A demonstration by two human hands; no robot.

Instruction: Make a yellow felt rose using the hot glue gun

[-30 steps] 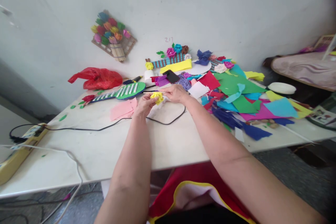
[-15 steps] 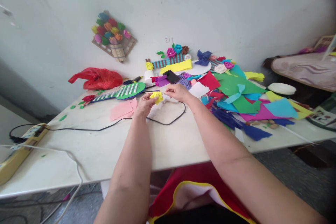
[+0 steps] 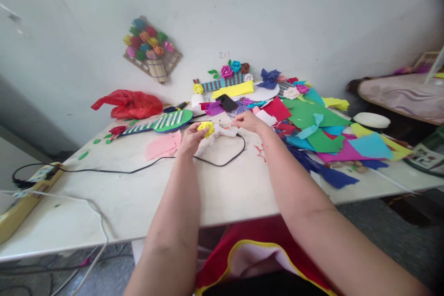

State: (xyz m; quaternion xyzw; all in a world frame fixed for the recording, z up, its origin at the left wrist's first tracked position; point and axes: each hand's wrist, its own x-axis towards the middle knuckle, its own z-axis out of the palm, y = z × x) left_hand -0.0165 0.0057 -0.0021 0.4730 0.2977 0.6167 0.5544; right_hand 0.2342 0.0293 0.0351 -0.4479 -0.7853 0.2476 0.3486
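Observation:
My left hand [image 3: 193, 138] is closed around a yellow crepe-paper flower [image 3: 207, 129], which it holds above the table. Level with it on the right, my right hand [image 3: 247, 121] has its thumb and fingers pinched together. Whatever lies in that pinch is too small to make out. Between and below the two hands rests a white glue gun [image 3: 222, 132], partly hidden by the flower, with a black cord [image 3: 222, 165] looping from its end. Pink paper sheets [image 3: 163, 145] lie just left of my left hand.
A green-and-white woven paper piece [image 3: 171, 121] and a red plastic bag [image 3: 133, 104] are at the left back. Coloured paper scraps [image 3: 312, 115] cover the right side. A power strip [image 3: 31, 199] sits at the left edge. A phone [image 3: 227, 102] lies beyond my hands.
My right hand has moved to the right, away from the flower, uncovering more of the glue gun. My left hand keeps the flower in nearly the same place.

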